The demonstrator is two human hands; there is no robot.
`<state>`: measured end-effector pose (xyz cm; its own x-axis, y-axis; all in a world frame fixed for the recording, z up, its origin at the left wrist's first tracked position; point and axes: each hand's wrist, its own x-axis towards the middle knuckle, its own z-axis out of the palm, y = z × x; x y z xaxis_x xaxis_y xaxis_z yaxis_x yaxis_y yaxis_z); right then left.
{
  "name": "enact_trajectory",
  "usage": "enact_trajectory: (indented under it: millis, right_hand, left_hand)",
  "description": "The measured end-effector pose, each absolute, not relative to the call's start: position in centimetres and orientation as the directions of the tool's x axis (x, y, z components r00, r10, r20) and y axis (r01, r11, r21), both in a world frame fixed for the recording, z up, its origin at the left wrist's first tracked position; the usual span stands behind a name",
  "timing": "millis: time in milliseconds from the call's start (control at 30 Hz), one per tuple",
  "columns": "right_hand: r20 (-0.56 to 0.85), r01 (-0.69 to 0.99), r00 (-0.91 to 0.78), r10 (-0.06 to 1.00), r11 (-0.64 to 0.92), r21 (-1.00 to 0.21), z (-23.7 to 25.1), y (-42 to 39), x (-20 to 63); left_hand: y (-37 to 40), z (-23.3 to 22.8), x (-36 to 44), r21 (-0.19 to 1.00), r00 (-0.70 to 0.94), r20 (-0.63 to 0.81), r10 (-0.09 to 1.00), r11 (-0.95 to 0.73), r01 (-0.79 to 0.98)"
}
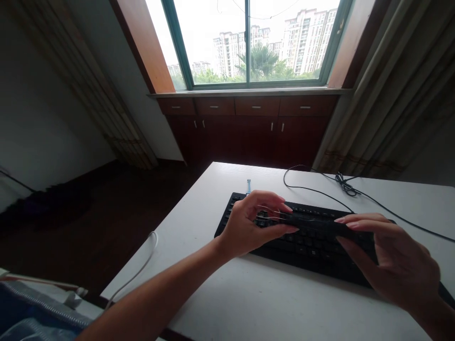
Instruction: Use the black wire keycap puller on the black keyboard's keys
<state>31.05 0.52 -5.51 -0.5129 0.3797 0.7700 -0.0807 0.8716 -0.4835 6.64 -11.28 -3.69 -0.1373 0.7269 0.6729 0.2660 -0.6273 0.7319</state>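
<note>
A black keyboard [313,248] lies on the white table, partly hidden under my hands. Above its keys, a long, narrow, dark thing [313,221] stretches between both hands; against the black keys its kind is hard to make out. Thin shiny wire-like strands [272,217] show at its left end, inside the curve of my left hand [249,220]. Thumb and fingers of that hand pinch this end. On the right, my right hand [394,260] grips the other end between thumb and fingertips.
A small blue-and-white item [249,185] lies behind the keyboard. A black cable [377,201] with a tied bundle crosses the table [227,293] at the back right. Near the left edge runs a white cable [142,267]. Cabinets [245,128] stand beneath the window.
</note>
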Motion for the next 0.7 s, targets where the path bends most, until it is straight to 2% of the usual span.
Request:
enact_trajectory:
  millis: [167, 333, 533, 700]
  right_hand:
    - [0.777, 0.071, -0.523, 0.35, 0.927, -0.369, -5.7, 1.1, 31.0]
    - [0.747, 0.038, -0.61, 0.263, 0.952, -0.303, -5.8, 0.6, 30.6]
    - [0.728, 0.022, -0.62, 0.292, 0.934, -0.356, -5.6, -0.5, 29.9]
    - [0.621, 0.03, -0.667, 0.413, 0.847, -0.531, -5.5, -1.0, 29.5]
  left_hand:
    - [-11.7, -3.4, 6.9, 0.83, -0.178, 0.552, 0.815, -0.557, 0.022]
    - [-11.7, -3.7, 7.4, 0.875, -0.203, 0.432, 0.879, -0.463, -0.141]
    - [-11.5, -4.0, 8.4, 0.859, -0.079, 0.206, 0.975, -0.219, -0.463]
    - [-11.5, -4.4, 8.8, 0.875, -0.094, 0.158, 0.983, -0.184, -0.447]
